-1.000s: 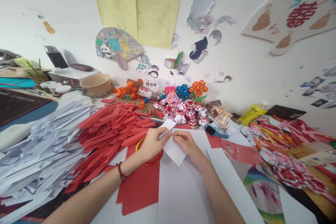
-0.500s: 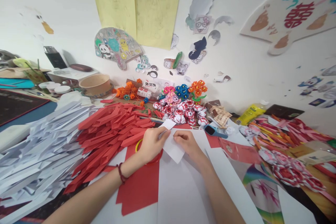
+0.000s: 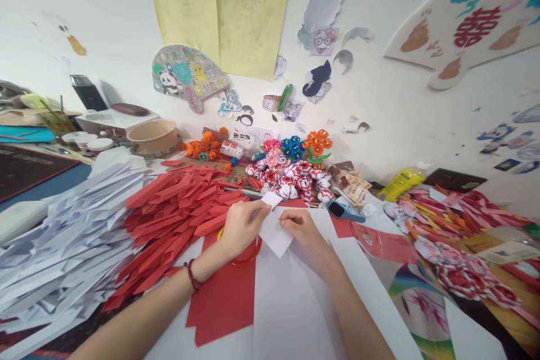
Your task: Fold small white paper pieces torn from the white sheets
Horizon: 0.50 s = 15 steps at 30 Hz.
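A small white paper piece [image 3: 276,237] is held between my two hands over the white sheets [image 3: 291,304]. My left hand [image 3: 243,226] pinches its upper left part, where a flap sticks up past the fingertips. On the right edge, my right hand [image 3: 301,229] grips the same paper with thumb and curled fingers. Below my left hand, a red ring [image 3: 247,261] lies on red paper [image 3: 223,304], and part of a yellow ring shows beside the hand.
Folded white strips [image 3: 67,247] and red strips [image 3: 177,214] are heaped on the left. Behind my hands lie red-and-white paper flowers [image 3: 295,180]. A blue watch [image 3: 346,211] sits right of them. A yellow bottle [image 3: 403,181] and more strips are at the right.
The small paper and both hands have shifted slightly left and up. More of the red ring now shows below my left hand.
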Each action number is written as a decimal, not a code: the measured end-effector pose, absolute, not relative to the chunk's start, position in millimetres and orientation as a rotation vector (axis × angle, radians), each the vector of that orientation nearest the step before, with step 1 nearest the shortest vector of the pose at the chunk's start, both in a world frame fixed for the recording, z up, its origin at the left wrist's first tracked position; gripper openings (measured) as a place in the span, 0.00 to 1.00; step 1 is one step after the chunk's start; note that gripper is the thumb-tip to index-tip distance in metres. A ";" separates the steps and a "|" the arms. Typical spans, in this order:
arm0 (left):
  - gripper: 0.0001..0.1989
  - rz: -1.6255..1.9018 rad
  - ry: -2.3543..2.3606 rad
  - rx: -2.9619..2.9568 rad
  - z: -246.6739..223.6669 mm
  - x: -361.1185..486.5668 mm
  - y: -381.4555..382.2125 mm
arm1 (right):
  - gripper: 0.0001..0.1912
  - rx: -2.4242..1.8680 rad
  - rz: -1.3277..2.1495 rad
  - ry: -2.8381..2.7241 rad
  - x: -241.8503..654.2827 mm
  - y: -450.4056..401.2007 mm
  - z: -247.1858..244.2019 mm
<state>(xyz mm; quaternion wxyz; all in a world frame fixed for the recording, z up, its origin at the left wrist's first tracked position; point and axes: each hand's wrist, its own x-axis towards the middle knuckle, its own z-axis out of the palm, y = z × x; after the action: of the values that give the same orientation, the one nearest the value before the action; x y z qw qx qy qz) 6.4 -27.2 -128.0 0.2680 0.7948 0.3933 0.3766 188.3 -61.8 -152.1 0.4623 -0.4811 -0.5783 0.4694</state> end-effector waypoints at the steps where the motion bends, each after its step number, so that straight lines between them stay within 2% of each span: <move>1: 0.19 1.020 1.062 2.149 -127.3 5.9 -26.6 | 0.08 -1.190 1.155 -1.432 189.1 -61.0 -152.7; 15: 0.19 1.103 1.115 2.085 -118.8 -0.4 -20.5 | 0.07 -1.249 1.159 -1.490 200.7 -57.0 -159.6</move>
<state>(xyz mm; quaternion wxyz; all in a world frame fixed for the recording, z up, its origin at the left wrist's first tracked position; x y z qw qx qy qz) -0.4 -20.5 -118.8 0.2632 0.7709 0.4123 0.4079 200.7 -57.0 -159.6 0.4252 -0.4994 -0.5957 0.4636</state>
